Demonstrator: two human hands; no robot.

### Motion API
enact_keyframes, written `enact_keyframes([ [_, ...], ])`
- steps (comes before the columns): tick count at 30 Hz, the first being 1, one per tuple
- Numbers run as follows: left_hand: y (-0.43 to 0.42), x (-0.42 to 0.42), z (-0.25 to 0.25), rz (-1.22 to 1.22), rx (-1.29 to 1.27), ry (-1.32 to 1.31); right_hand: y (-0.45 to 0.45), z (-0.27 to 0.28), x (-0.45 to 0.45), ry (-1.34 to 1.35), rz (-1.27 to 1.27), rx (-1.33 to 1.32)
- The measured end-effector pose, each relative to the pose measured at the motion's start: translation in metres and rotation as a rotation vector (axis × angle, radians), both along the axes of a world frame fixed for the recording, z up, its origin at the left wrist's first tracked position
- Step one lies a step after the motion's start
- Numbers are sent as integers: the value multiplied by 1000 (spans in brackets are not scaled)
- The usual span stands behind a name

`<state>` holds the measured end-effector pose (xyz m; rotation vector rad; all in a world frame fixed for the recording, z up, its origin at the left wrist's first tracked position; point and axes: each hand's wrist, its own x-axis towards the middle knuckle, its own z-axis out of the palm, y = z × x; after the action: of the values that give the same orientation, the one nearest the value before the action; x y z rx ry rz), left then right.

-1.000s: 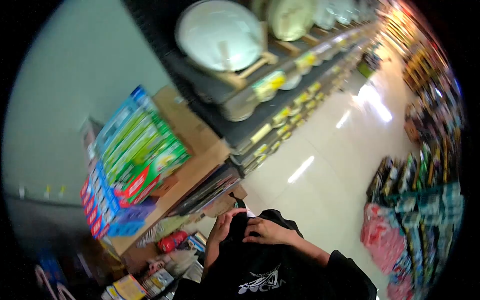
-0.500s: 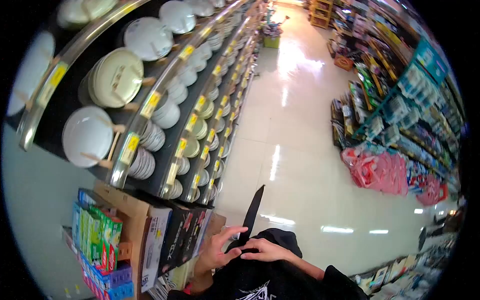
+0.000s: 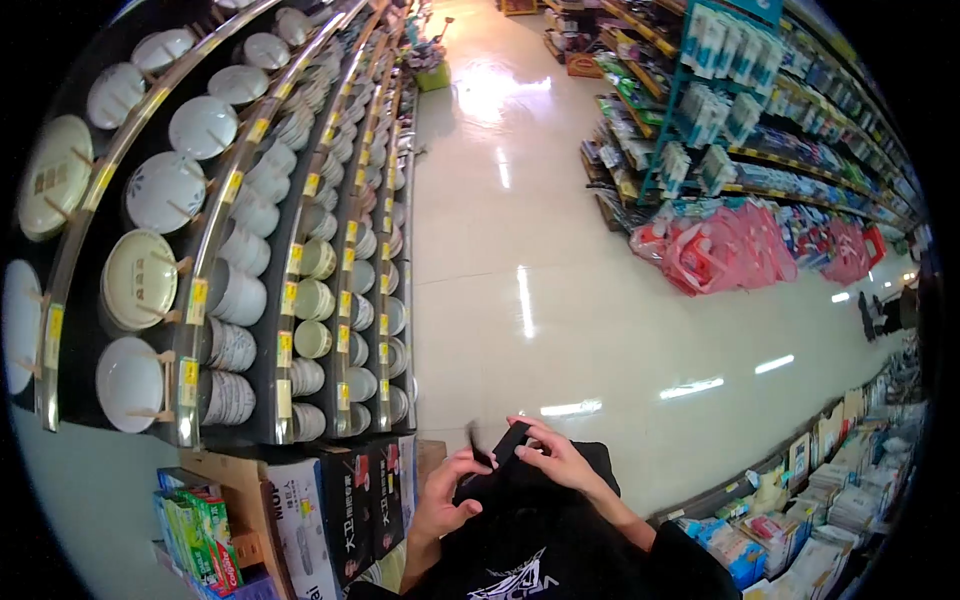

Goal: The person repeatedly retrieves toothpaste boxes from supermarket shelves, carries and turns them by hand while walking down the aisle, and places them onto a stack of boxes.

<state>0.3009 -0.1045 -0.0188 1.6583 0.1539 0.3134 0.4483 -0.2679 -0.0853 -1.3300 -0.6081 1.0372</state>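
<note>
A black strap [image 3: 512, 440] is held in front of my chest, above a dark fabric item [image 3: 600, 468] whose kind I cannot make out. My right hand [image 3: 562, 462] pinches the broad flat part of it between thumb and fingers. To its left, the fingers of my left hand [image 3: 445, 497] curl against the strap, the thumb standing apart. A narrow tail of the strap rises blurred beyond the left fingertips. The lower part is lost against my black shirt [image 3: 500, 560].
Racks of plates and bowls [image 3: 150, 280] line the left. Below them stand cartons [image 3: 345, 510] and toothpaste boxes [image 3: 200, 535]. A pale tiled floor [image 3: 470, 340] runs ahead. Pink plastic bags [image 3: 715, 250] hang at the right shelves; packaged goods [image 3: 800, 520] lie lower right. A person's dark shoes [image 3: 868, 315] show far right.
The view has turned right. The strap, earlier one long piece pointing up and away, now shows as a short broad part and a blurred tail. My right hand has risen and grips it.
</note>
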Motion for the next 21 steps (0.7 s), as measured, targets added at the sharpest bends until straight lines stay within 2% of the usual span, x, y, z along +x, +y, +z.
enact_keyframes([
  [2,-11,18,3,-47,-7,-43,-16,3,9,34,-29,3],
  [5,-24,40,2,-131,-18,-144,-34,-2,5,144,-295,155],
  [8,-32,56,-9,-286,12,-158,-67,0,29,95,-376,86],
  [12,-52,85,-7,-426,116,93,-94,-4,40,136,-468,155],
  [16,-65,109,-11,-500,200,272,-117,15,39,132,-600,245],
  [19,-72,130,-15,-684,314,273,-129,-2,37,53,-676,361],
  [21,-78,144,-16,-771,384,297,-134,-2,38,116,-714,392],
])
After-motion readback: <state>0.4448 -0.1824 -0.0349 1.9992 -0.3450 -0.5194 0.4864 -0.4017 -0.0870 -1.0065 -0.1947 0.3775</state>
